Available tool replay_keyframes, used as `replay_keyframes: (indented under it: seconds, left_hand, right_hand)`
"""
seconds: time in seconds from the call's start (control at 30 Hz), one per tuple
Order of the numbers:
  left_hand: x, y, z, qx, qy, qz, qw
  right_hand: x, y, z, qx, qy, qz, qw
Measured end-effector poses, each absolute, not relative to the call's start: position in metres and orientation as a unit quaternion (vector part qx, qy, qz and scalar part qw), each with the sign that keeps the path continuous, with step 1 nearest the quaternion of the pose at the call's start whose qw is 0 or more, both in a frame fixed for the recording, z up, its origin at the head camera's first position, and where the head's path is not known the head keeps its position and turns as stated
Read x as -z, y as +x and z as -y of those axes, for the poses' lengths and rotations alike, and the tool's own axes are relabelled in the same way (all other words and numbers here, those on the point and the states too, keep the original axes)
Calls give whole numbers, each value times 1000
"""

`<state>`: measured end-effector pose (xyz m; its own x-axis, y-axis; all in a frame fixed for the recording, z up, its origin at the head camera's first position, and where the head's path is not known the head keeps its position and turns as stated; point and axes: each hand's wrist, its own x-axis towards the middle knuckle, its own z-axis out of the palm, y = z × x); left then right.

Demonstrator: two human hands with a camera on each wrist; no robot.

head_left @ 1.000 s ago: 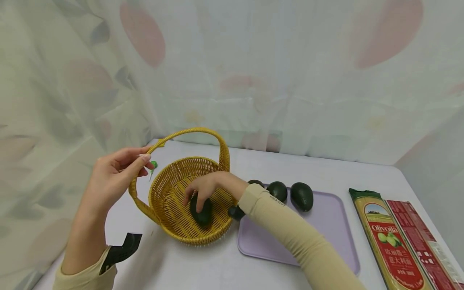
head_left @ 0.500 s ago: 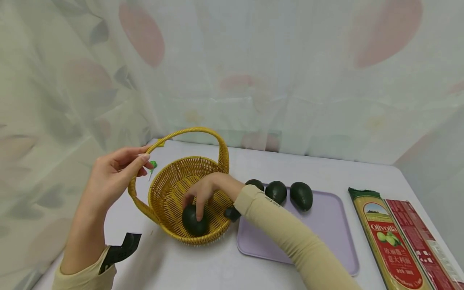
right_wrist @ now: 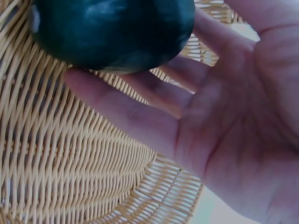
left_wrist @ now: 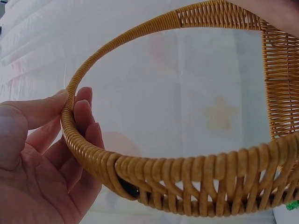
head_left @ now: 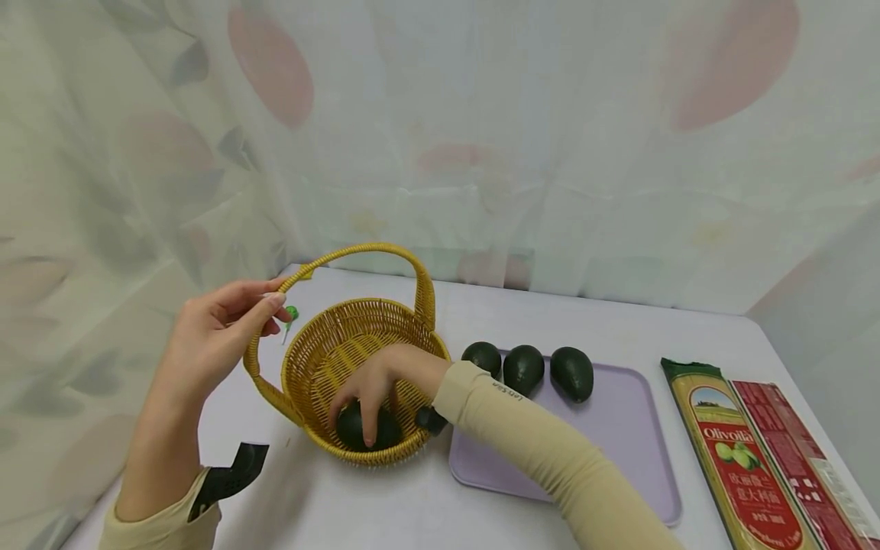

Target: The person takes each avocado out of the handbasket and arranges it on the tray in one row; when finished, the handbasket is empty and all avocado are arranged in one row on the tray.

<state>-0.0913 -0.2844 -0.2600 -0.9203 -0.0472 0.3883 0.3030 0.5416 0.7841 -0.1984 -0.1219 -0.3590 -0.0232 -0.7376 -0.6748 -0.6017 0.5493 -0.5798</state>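
Observation:
My left hand (head_left: 227, 325) pinches the tall arched handle (left_wrist: 70, 107) of a yellow woven basket (head_left: 309, 397) between thumb and fingers. The basket stands on the white table. Inside it, my right hand (head_left: 374, 382) holds a dark green avocado (right_wrist: 117, 35) against the near side of the basket, with thumb and fingers spread round it. In the right wrist view the fingertips lie along the avocado's surface, close to the weave. Part of this avocado is hidden by the hand in the head view.
Right of the basket lies a lilac tray (head_left: 632, 435) with three avocados (head_left: 524, 370) along its far side. Further right are an Olivoila pasta packet (head_left: 736, 451) and a red packet (head_left: 791, 443). A small green lollipop-like object (head_left: 292, 313) lies behind the left hand.
My right hand has moved the avocado from the basket's middle toward its near wall, and the avocado has turned. The left hand has stayed on the handle.

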Motion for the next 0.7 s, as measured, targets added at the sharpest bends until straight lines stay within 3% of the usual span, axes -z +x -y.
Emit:
replay_keyframes:
  seconds: [0.7]
  left_hand:
    - [260, -92, 285, 465, -80, 862, 184]
  right_hand:
    - [347, -212, 99, 156, -466, -681, 543]
